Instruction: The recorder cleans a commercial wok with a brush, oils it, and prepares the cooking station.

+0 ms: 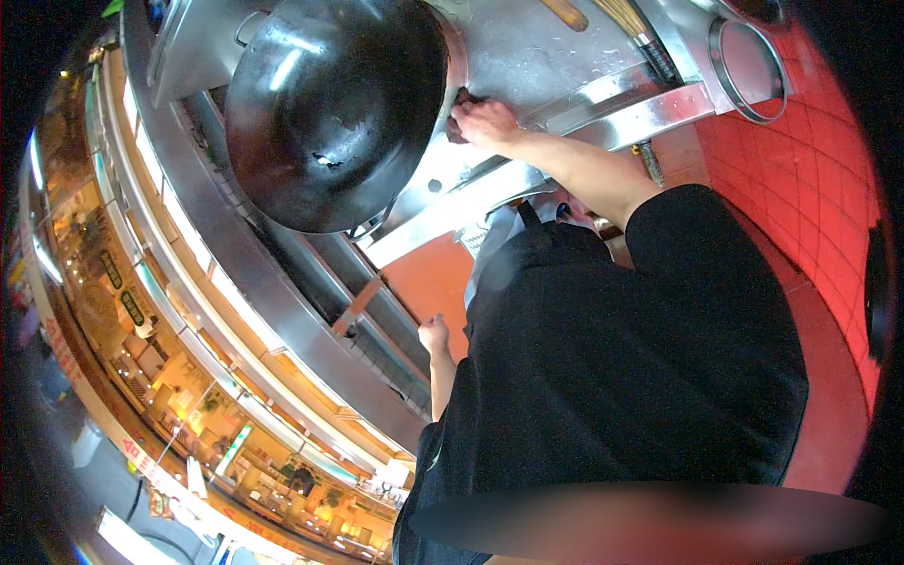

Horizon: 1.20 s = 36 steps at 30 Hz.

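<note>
My right hand (489, 124) grips a dark, crumpled cloth (460, 127). It presses the cloth on the steel stove top (459, 166), just right of the wok's rim. A large black wok (332, 120) sits tilted in front of me. Its inside is bare apart from a small bright patch low in the bowl, and it has loop handles at the rim. Down at my left side hangs my left hand (434, 333), fingers curled, with nothing visible in it. It is apart from the wok and the steel counter.
A bamboo wok brush (643, 42) and a wooden handle (565, 14) lie on the wet steel top at upper right. Beside them is a round metal ring (748, 70). A red tiled wall (812, 162) stands at right. Along the left runs a long steel ledge (282, 304).
</note>
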Tool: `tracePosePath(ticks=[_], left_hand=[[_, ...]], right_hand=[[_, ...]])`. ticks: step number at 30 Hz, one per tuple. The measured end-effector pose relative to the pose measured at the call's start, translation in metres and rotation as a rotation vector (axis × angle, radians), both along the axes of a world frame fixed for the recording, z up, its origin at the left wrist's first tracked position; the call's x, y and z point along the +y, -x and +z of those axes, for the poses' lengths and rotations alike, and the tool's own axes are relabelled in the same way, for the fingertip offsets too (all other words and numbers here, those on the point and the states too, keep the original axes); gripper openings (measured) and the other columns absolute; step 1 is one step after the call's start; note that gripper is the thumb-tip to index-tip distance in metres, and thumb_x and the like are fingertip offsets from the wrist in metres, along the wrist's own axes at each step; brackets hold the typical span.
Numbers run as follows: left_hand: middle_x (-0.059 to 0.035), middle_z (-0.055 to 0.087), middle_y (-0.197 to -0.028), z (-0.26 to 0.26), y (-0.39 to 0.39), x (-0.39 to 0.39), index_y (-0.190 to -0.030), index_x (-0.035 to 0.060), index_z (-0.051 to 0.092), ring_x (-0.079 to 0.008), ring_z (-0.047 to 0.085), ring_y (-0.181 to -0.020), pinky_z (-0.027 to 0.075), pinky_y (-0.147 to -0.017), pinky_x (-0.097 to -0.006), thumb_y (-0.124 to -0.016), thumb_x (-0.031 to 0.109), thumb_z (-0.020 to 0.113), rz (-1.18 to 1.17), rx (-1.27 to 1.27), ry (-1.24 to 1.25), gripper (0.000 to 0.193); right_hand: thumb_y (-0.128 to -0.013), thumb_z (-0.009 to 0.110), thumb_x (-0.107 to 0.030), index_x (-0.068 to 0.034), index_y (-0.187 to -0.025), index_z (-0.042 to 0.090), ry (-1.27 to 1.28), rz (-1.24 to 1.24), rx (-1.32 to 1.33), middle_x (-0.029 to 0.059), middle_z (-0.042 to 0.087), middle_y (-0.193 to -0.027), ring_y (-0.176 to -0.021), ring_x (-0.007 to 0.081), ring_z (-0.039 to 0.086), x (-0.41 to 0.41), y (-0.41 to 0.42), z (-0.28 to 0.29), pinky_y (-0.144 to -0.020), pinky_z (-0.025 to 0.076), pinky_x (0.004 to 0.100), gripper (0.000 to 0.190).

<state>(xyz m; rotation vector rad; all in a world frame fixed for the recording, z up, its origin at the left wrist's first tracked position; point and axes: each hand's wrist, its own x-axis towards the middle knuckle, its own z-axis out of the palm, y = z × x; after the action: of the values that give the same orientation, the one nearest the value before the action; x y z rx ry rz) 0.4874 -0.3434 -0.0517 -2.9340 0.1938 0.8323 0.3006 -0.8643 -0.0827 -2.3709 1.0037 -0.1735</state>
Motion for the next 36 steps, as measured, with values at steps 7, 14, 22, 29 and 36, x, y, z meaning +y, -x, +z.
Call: tracePosePath(ticks=[7,14,22,29,36], left_hand=[[-0.0253,0.07,-0.082,-0.014,-0.015,0.022,-0.087,0.0002,0.075,-0.04,0.07,-0.083,0.053,-0.078,-0.0472,-0.081,0.039,0.063,0.054,-0.001,0.033,0.042],[-0.0202,0.071,-0.076,0.031,0.021,-0.016,-0.089,0.0073,0.079,-0.0354,0.07,-0.077,0.053,-0.074,-0.0436,-0.081,0.035,0.061,0.317,0.144,0.103,0.034],[-0.0215,0.072,-0.09,-0.013,0.025,0.064,-0.093,0.0117,0.078,-0.0357,0.069,-0.092,0.051,-0.084,-0.0434,-0.084,0.039,0.056,0.119,0.193,0.002,0.036],[-0.0077,0.06,-0.059,0.016,0.05,0.034,-0.087,0.0027,0.074,-0.0206,0.054,-0.046,0.044,-0.049,-0.0383,-0.087,0.028,0.061,0.087,0.162,0.103,0.029],[-0.0095,0.062,-0.061,0.013,0.064,0.049,-0.082,0.002,0.071,-0.0204,0.057,-0.049,0.045,-0.049,-0.038,-0.087,0.029,0.063,0.176,0.193,0.057,0.029]], right_hand=[[-0.076,0.073,-0.036,-0.023,-0.105,0.073,-0.454,-0.147,-0.184,0.0084,0.073,-0.094,-0.088,0.0307,0.07,-0.016,0.008,0.023,-0.079,0.055,0.0444,0.032],[-0.088,0.064,-0.022,-0.009,-0.122,0.066,-0.759,-0.715,-0.578,0.006,0.071,-0.105,-0.09,0.0175,0.066,-0.119,0.155,0.004,-0.079,0.055,0.0336,0.037],[-0.081,0.075,-0.021,-0.003,-0.114,0.066,-0.308,-0.492,-0.381,0.018,0.07,-0.102,-0.094,0.0341,0.067,-0.157,0.166,0.069,-0.085,0.051,0.0416,0.039],[-0.079,0.072,-0.022,-0.012,-0.122,0.062,0.492,-0.504,0.006,0.0153,0.061,-0.118,-0.111,0.0338,0.057,-0.131,0.126,0.013,-0.097,0.046,0.0424,0.046],[-0.088,0.052,-0.014,-0.015,-0.133,0.061,0.265,0.032,0.1,0.008,0.058,-0.139,-0.129,0.0293,0.051,-0.048,0.036,-0.019,-0.106,0.046,0.0404,0.045]])
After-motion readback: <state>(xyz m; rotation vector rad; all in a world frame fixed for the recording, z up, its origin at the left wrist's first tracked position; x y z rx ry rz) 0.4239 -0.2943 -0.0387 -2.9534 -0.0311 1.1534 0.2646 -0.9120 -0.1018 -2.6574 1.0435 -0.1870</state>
